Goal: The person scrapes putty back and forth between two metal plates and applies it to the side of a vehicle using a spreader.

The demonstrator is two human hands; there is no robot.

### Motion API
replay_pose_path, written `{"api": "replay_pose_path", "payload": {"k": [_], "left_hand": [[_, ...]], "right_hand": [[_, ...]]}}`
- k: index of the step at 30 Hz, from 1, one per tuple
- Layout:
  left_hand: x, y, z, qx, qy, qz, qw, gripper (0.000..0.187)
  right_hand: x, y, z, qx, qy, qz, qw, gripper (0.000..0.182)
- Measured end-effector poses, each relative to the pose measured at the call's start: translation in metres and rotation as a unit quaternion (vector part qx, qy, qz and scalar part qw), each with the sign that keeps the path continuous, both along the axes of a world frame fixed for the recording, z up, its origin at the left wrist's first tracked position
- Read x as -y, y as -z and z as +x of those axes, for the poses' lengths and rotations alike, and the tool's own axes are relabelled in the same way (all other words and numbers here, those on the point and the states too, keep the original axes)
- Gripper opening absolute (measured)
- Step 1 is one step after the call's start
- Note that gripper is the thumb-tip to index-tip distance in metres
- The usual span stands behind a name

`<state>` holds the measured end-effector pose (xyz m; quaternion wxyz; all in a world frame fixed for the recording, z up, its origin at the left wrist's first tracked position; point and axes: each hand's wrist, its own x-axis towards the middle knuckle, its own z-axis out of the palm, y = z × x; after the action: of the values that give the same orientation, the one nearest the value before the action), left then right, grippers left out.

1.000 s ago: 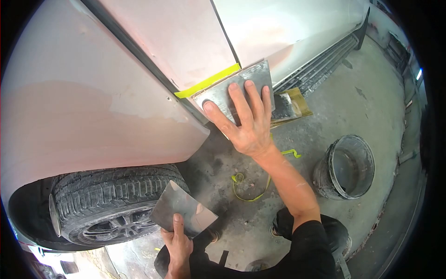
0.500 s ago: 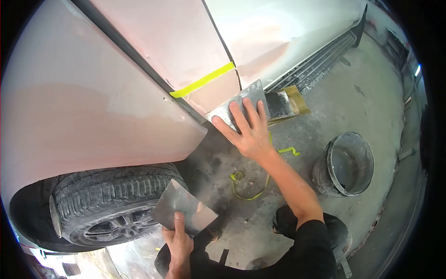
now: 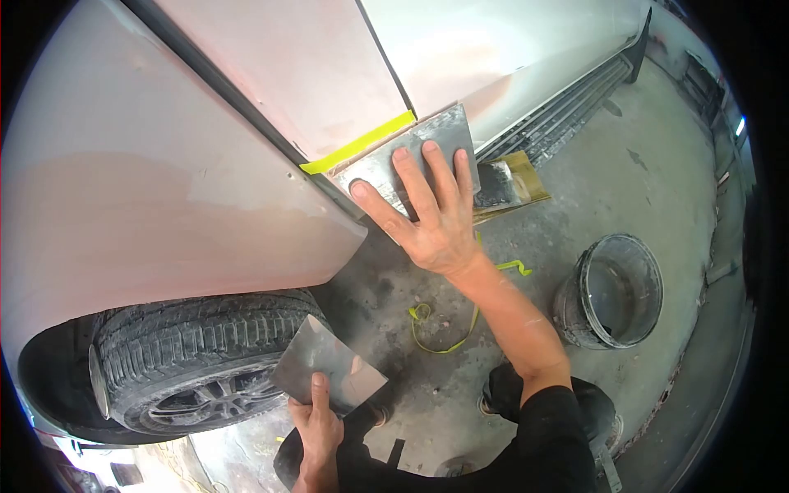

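Right hand (image 3: 436,215) is spread flat, fingers splayed, pressing a metal spreader (image 3: 411,160) against the car panel (image 3: 329,82) just below the yellow tape (image 3: 362,141). Left hand (image 3: 316,427) is closed on a second metal plate (image 3: 327,376), pinched at its lower edge, beside the tyre (image 3: 189,353). A grey bucket (image 3: 612,292) is seen standing on the floor (image 3: 641,189).
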<state>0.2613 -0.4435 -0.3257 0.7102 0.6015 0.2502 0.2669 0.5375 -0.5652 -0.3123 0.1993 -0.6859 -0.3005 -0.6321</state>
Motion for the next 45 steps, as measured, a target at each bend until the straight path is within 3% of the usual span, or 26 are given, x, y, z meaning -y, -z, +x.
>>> {"api": "replay_pose_path", "payload": {"k": [9, 15, 18, 21, 30, 36, 45], "left_hand": [[-0.007, 0.006, -0.007, -0.009, 0.017, -0.008, 1.000, 0.026], [-0.007, 0.005, -0.007, -0.021, 0.013, -0.008, 1.000, 0.027], [-0.006, 0.005, -0.007, -0.020, 0.019, -0.005, 1.000, 0.028], [0.000, 0.001, -0.002, -0.012, -0.003, 0.006, 1.000, 0.027], [0.003, -0.003, 0.002, -0.007, 0.001, 0.014, 1.000, 0.026], [0.002, 0.000, 0.002, 0.000, 0.001, 0.008, 1.000, 0.024], [-0.006, 0.007, -0.006, -0.021, 0.035, -0.012, 0.999, 0.028]], "right_hand": [[-0.008, -0.003, 0.004, 0.018, 0.007, -0.003, 1.000, 0.045], [-0.007, 0.027, 0.018, 0.016, -0.005, -0.017, 1.000, 0.049], [0.003, 0.044, 0.016, 0.003, -0.012, -0.040, 0.999, 0.043], [0.021, 0.047, -0.003, -0.083, -0.024, -0.086, 0.993, 0.044], [0.010, -0.001, -0.004, -0.013, -0.009, -0.035, 0.999, 0.050], [0.000, -0.005, 0.003, 0.011, -0.007, 0.011, 1.000, 0.050], [-0.001, 0.007, 0.016, 0.036, 0.000, -0.013, 0.999, 0.055]]}}
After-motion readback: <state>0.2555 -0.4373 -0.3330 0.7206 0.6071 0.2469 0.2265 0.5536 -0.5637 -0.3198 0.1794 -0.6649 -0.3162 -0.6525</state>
